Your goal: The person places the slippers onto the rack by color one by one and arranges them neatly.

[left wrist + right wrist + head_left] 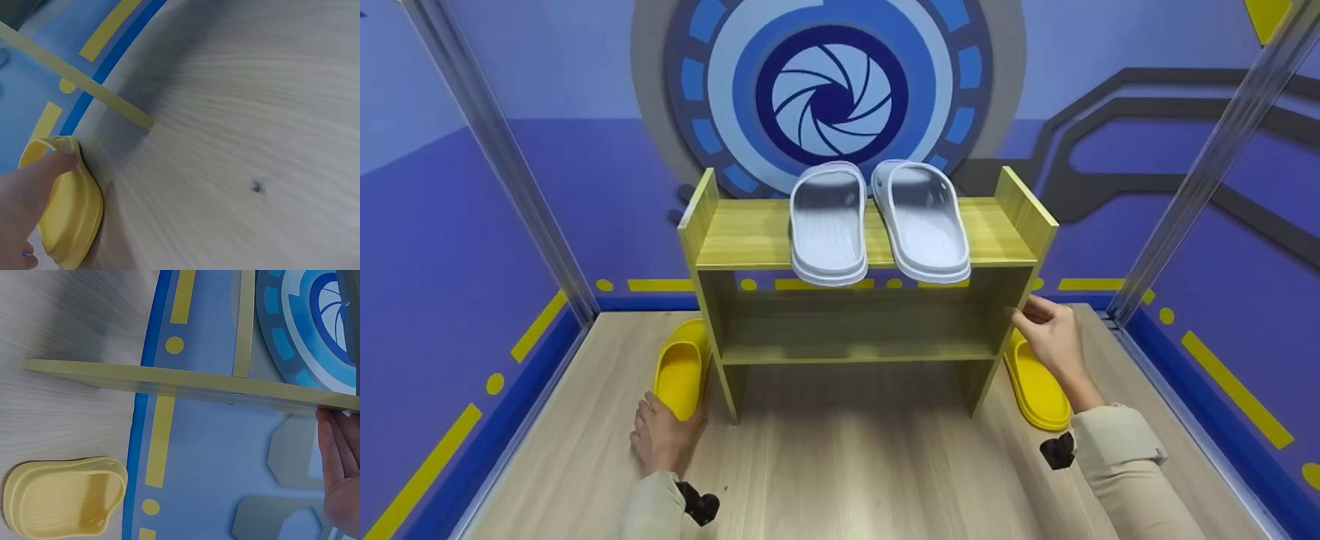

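A small wooden two-tier rack (859,358) stands on the table. Two pale grey clogs (829,232) sit side by side on its top shelf, their near ends jutting past the front edge. Left of the rack is a yellow clog (681,375); my left hand (664,435) holds it by its near end, with the thumb (62,162) over the rim in the left wrist view. My right hand (1054,337) has its fingertips at the outer face of the rack's right side panel (185,379), fingers straight. Below that hand lies another yellow clog (1039,386), apart from it.
The wood-grain table (847,472) is bounded by blue and purple printed walls (450,247) on the left, back and right. Metal posts (506,165) rise at the back corners. The rack's lower shelf (859,351) spans between the side panels.
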